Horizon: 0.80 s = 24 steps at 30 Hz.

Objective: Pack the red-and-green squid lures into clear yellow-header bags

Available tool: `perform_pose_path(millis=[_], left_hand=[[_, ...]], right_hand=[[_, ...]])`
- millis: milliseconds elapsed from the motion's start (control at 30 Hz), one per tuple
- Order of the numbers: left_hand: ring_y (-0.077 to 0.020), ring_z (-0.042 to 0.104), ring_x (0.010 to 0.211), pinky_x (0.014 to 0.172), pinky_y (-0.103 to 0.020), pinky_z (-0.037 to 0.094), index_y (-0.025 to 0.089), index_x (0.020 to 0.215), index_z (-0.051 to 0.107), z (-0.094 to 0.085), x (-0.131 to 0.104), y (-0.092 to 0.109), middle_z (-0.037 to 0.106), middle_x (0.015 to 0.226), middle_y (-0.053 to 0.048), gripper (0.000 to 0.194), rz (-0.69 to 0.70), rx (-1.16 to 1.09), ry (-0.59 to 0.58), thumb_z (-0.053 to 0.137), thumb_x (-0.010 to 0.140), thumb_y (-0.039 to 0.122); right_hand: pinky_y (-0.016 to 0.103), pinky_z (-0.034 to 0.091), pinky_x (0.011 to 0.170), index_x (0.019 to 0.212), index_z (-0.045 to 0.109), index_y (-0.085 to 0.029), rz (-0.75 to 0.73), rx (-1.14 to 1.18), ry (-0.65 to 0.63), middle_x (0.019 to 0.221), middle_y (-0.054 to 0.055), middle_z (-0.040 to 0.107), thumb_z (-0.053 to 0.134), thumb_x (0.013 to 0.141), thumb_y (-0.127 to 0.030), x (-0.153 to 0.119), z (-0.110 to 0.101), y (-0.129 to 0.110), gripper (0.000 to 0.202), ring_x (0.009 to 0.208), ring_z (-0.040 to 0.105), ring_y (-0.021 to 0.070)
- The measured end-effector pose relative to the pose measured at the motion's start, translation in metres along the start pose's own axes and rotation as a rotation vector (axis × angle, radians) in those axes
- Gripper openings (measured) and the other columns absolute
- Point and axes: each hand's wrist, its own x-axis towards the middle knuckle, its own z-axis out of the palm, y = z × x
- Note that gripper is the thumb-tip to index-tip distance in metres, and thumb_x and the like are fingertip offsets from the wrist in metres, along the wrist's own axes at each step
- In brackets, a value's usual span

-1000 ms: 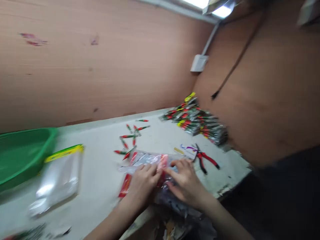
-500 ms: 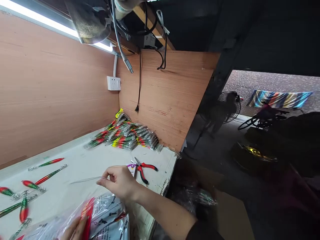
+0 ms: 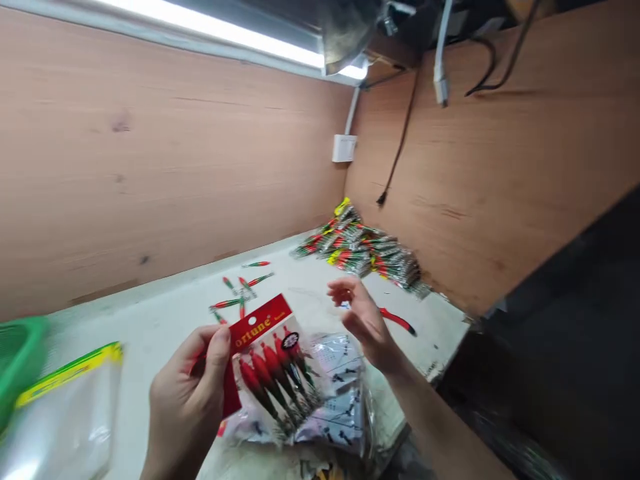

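- Head view: the left hand is pinching a packet of lures by its red header card, thumb on the front and fingers curled shut behind it, lifting it clear of the white bench. The red-and-green lures inside are showing through the clear front.
- The right hand is hovering just right of and above the packet, fingers loosely spread and curved, gripping nothing and touching nothing that can be made out.
- Directly below and right of the packet, a stack of clear printed bags is lying at the bench's near edge.
- Behind the packet, loose lures are lying scattered on the bench; further behind it and to the right, a pile of packed lures is sitting in the corner against the wooden wall.
- Right of the packet, mostly hidden by the right hand, red-handled pliers are resting on the bench.
- Far left of the packet, a clear zip bag with a yellow-green strip and the rim of a green basket are showing.
- Judging from this, the step in hand is holding up a filled packet for checking or sealing; the next move is likely calling for the free right hand to close on the packet's open side while the left is keeping the card steady.
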Motion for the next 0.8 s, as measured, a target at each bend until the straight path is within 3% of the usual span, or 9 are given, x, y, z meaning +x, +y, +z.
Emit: perform_pose_path(millis=[67, 133, 200, 267, 367, 467, 567, 700, 800], left_hand=[[-0.0106, 0.053, 0.047, 0.039, -0.017, 0.042, 0.021, 0.086, 0.057, -0.002, 0.003, 0.006, 0.058, 0.060, 0.005, 0.034, -0.114, -0.204, -0.019, 0.062, 0.077, 0.054], [-0.0100, 0.054, 0.050, 0.042, -0.016, 0.042, 0.020, 0.082, 0.055, -0.004, 0.004, 0.004, 0.060, 0.064, 0.005, 0.035, -0.135, -0.328, -0.040, 0.065, 0.075, 0.053], [-0.0097, 0.054, 0.053, 0.046, -0.016, 0.044, 0.019, 0.080, 0.054, -0.009, 0.005, 0.000, 0.061, 0.067, 0.003, 0.033, -0.130, -0.386, -0.058, 0.065, 0.077, 0.050], [-0.0092, 0.054, 0.055, 0.049, -0.017, 0.045, 0.019, 0.084, 0.057, -0.019, 0.008, -0.002, 0.064, 0.073, 0.001, 0.032, -0.101, -0.362, -0.079, 0.065, 0.076, 0.049], [-0.0073, 0.050, 0.054, 0.048, -0.017, 0.044, 0.018, 0.101, 0.062, -0.039, 0.014, -0.001, 0.067, 0.088, -0.003, 0.046, -0.016, -0.154, -0.187, 0.077, 0.065, 0.041], [-0.0111, 0.054, 0.054, 0.048, -0.020, 0.046, 0.019, 0.117, 0.059, -0.051, 0.016, 0.003, 0.067, 0.078, -0.003, 0.067, -0.127, 0.004, -0.511, 0.084, 0.055, 0.027], [-0.0170, 0.062, 0.062, 0.056, -0.025, 0.050, 0.016, 0.104, 0.065, -0.051, 0.011, 0.001, 0.066, 0.070, -0.003, 0.046, -0.307, -0.052, -0.706, 0.080, 0.061, 0.026], [-0.0117, 0.058, 0.058, 0.054, -0.019, 0.047, 0.014, 0.072, 0.066, -0.048, 0.005, -0.006, 0.063, 0.063, -0.001, 0.021, -0.334, -0.241, -0.669, 0.081, 0.059, 0.022], [-0.0081, 0.053, 0.053, 0.050, -0.016, 0.043, 0.013, 0.066, 0.065, -0.051, 0.004, -0.012, 0.060, 0.059, 0.001, 0.021, -0.346, -0.429, -0.680, 0.082, 0.058, 0.022]], right_hand=[[0.030, 0.041, 0.086, 0.113, 0.054, -0.018, 0.031, 0.076, -0.184, 0.106, 0.008, 0.052, 0.058, 0.079, -0.067, -0.009, 0.001, -0.018, 0.060, 0.096, 0.049, 0.0187], [0.028, 0.043, 0.080, 0.110, 0.055, -0.017, 0.169, 0.123, -0.352, 0.102, 0.007, 0.055, 0.066, 0.077, -0.059, -0.018, 0.008, -0.028, 0.055, 0.091, 0.051, 0.0179], [0.025, 0.043, 0.071, 0.100, 0.057, -0.016, 0.306, 0.170, -0.399, 0.089, 0.004, 0.057, 0.067, 0.081, -0.049, -0.024, 0.018, -0.031, 0.040, 0.080, 0.052, 0.0143], [0.022, 0.041, 0.063, 0.088, 0.057, -0.015, 0.342, 0.170, -0.358, 0.077, 0.001, 0.054, 0.062, 0.086, -0.041, -0.026, 0.026, -0.029, 0.027, 0.070, 0.050, 0.0109], [0.022, 0.042, 0.065, 0.087, 0.061, -0.015, 0.194, 0.027, -0.336, 0.076, 0.001, 0.058, 0.059, 0.089, -0.030, -0.021, 0.032, -0.028, 0.016, 0.070, 0.053, 0.0114], [0.024, 0.042, 0.068, 0.090, 0.066, -0.016, 0.004, -0.082, -0.450, 0.081, 0.004, 0.063, 0.057, 0.090, -0.023, -0.014, 0.033, -0.035, 0.011, 0.075, 0.056, 0.0133], [0.025, 0.043, 0.069, 0.092, 0.068, -0.016, -0.023, -0.006, -0.567, 0.082, 0.005, 0.062, 0.055, 0.092, -0.029, -0.004, 0.030, -0.038, 0.018, 0.076, 0.057, 0.0141], [0.030, 0.044, 0.077, 0.099, 0.069, -0.013, 0.086, 0.304, -0.777, 0.089, 0.009, 0.061, 0.041, 0.098, -0.040, 0.009, 0.024, -0.021, 0.039, 0.083, 0.057, 0.0168], [0.030, 0.043, 0.076, 0.093, 0.069, -0.014, 0.148, 0.484, -0.840, 0.085, 0.006, 0.058, 0.054, 0.092, -0.041, 0.012, 0.027, -0.006, 0.031, 0.081, 0.054, 0.0162]])
